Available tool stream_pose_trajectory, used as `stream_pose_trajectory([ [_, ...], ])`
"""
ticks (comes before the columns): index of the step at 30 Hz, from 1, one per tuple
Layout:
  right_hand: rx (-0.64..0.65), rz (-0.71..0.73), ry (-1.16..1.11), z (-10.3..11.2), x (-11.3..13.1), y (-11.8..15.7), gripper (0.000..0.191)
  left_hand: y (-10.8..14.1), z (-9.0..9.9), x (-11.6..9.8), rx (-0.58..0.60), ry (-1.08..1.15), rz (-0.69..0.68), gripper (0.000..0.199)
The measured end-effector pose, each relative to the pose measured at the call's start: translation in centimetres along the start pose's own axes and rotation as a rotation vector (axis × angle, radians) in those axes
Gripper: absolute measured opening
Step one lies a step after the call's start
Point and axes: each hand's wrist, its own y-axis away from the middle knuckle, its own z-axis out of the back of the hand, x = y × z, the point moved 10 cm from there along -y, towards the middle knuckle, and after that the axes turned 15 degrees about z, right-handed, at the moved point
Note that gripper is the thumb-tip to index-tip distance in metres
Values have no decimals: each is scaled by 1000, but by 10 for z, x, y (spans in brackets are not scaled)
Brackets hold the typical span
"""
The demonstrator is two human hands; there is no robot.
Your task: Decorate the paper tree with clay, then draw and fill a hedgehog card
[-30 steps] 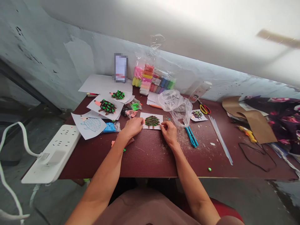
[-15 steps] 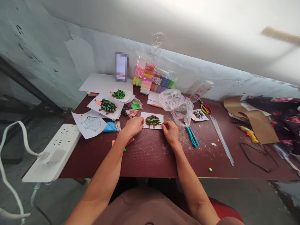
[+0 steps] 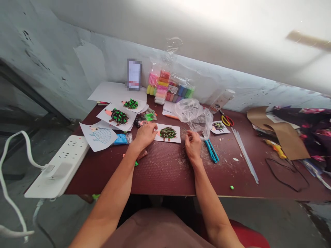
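A white card (image 3: 177, 139) with a hedgehog on it lies flat in front of me, its spines dark brown and green, its snout pink. My left hand (image 3: 145, 136) pinches the card's left edge between thumb and fingers. To the right of the card, and apart from it, my right hand (image 3: 192, 144) hovers low over the table with loosely bent fingers and nothing visible in them. Close beside it lie a teal utility knife (image 3: 212, 151) and a crumpled clear plastic bag (image 3: 190, 110).
Several hedgehog pictures (image 3: 103, 136) lie at the left near a white power strip (image 3: 69, 151). Bags of coloured clay (image 3: 161, 88) lean on the wall beside a phone (image 3: 133, 74). Scissors (image 3: 227, 120), glue sticks (image 3: 244, 155) and a yellow glue gun (image 3: 276, 150) are at the right.
My right hand has let go of the card's right edge and moved a little right, its fingers loosening. My left hand stays at the left edge; the card has barely shifted.
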Motion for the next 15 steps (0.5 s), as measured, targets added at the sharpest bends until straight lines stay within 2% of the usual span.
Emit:
stream_pose_trajectory([
  [3, -70, 58, 106, 18, 10, -16, 56, -1, 3, -2, -41, 30, -20, 16],
  [6, 52, 87, 229, 9, 10, -41, 69, 0, 0, -7, -51, 15, -54, 16],
  [10, 320, 6, 339, -26, -19, -70, 60, -1, -3, -6, -43, 0, -62, 16],
  [12, 363, -12, 352, -36, -33, -82, 54, -3, -1, -4, -46, 7, -49, 16],
  [15, 338, -18, 358, -43, -45, -102, 52, -5, 1, 0, -51, 16, -18, 16],
])
